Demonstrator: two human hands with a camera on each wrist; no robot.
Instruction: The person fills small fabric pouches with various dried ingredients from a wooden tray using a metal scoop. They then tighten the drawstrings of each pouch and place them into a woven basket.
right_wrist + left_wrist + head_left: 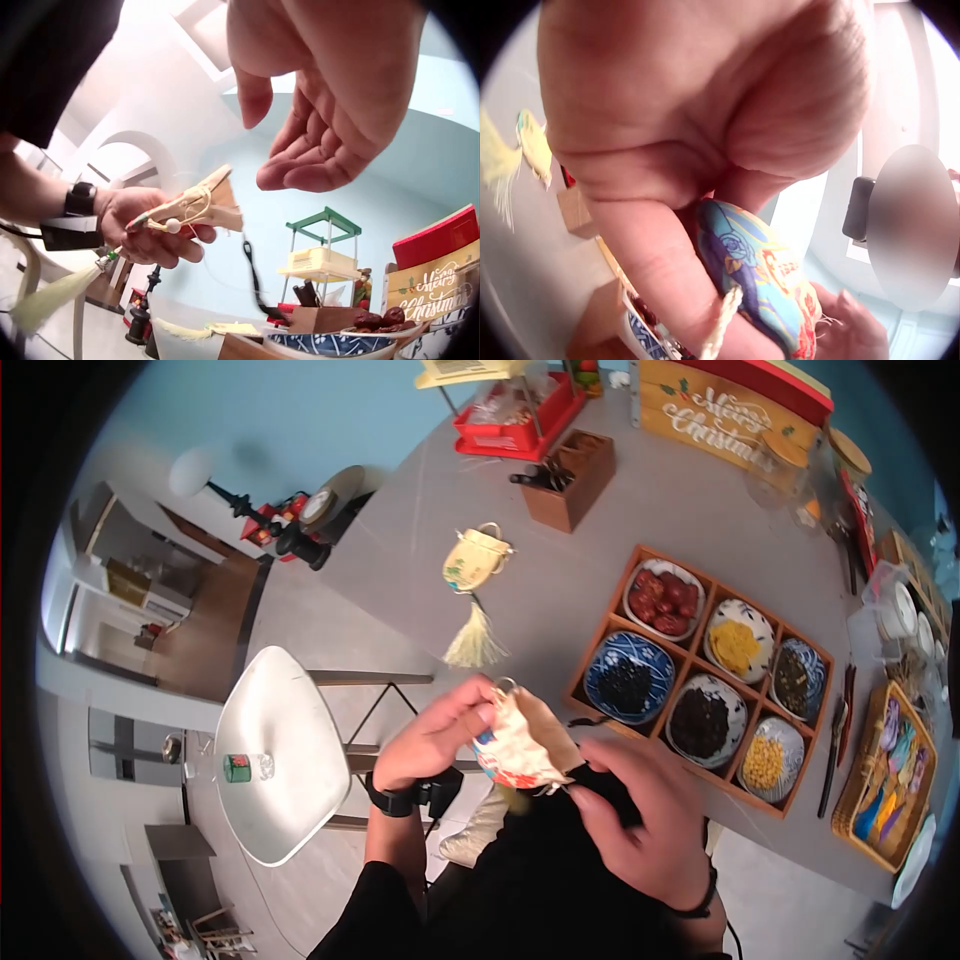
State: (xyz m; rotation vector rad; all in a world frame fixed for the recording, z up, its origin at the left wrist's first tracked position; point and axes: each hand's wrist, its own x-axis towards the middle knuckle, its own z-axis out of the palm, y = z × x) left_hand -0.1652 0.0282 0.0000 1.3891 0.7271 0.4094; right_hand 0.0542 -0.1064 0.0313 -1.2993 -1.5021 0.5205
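My left hand [435, 735] grips a small cream cloth pouch [530, 745] by its side, over my lap near the table's edge. The pouch's mouth gapes toward the right; in the left wrist view its blue and red print [761, 262] shows. A pale tassel [56, 296] hangs from it in the right wrist view. Just right of the pouch is my right hand [650, 820], fingers loosely bent and apart, holding nothing; the right wrist view shows a gap between it and the pouch. A second pouch, yellow with a tassel [478, 560], lies on the table.
A wooden divided tray [690, 660] with several bowls of dates, dark and yellow ingredients stands right. Behind are a brown box [570, 495], a red rack [520, 430] and a Christmas crate [700, 420]. A basket of tassels [890, 790] is far right, a white chair [285, 760] left.
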